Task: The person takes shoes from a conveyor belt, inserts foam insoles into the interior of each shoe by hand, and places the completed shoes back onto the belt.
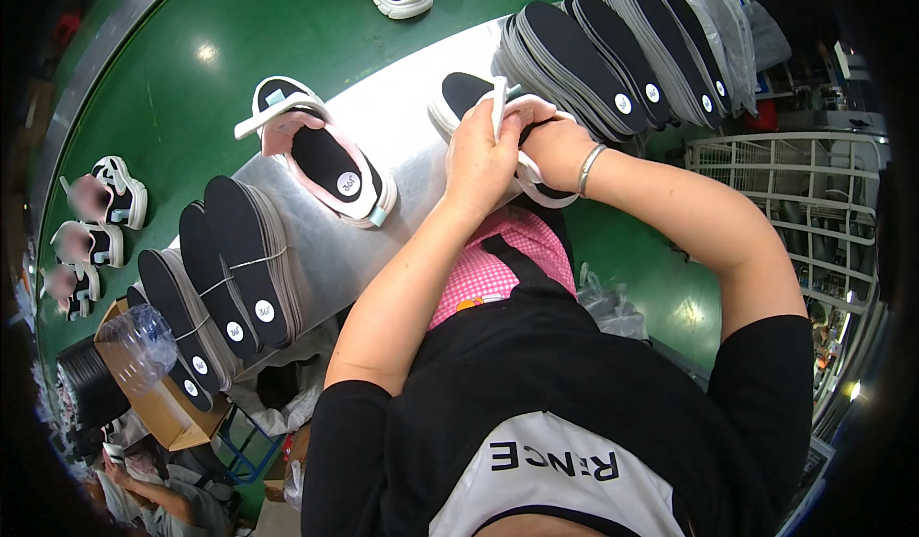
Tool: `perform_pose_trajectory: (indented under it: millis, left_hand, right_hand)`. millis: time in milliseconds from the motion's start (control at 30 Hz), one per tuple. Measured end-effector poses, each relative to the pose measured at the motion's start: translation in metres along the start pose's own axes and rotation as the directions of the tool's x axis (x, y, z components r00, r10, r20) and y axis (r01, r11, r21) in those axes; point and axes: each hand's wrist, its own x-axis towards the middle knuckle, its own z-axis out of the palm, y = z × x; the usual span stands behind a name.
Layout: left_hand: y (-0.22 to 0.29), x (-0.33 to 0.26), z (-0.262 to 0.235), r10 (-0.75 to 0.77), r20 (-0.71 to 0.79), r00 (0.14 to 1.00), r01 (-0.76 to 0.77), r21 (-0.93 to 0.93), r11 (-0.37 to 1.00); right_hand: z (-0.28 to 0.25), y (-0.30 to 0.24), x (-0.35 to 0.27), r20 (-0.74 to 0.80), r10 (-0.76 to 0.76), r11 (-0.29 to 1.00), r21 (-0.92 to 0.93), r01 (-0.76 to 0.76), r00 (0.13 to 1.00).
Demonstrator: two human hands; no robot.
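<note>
A black, white and pink sneaker (532, 108) is between my two hands at the metal worktop. My left hand (481, 154) is closed on its raised white tongue or strap. My right hand (559, 152), with a silver bangle at the wrist, reaches into the shoe's opening, and its fingers are hidden inside. Left of my hands, another sneaker (330, 159) of the same kind sits on the worktop, with a black insole showing in it. A stack of black insoles (560, 58) stands just beyond my right hand.
Tied bundles of insoles (230, 259) lie at the worktop's left end. A green conveyor surface (206, 97) beyond carries more sneakers (120, 192). A cardboard box (177, 413) is lower left, near another person's arm (153, 489). A white wire rack (785, 192) stands at right.
</note>
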Motion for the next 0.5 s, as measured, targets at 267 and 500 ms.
perform_pose_trajectory:
  millis: [267, 500]
  left_hand:
    - [0.014, -0.003, -0.003, -0.071, 0.031, 0.997, 0.068, 0.098, 0.993]
    - [0.006, -0.017, -0.006, -0.012, -0.032, 0.999, 0.012, -0.015, 1.0]
  right_hand:
    - [-0.023, 0.009, -0.023, 0.002, -0.096, 0.978, 0.186, 0.094, 0.995]
    - [-0.039, 0.018, -0.072, -0.214, -0.215, 0.906, 0.321, 0.277, 0.953]
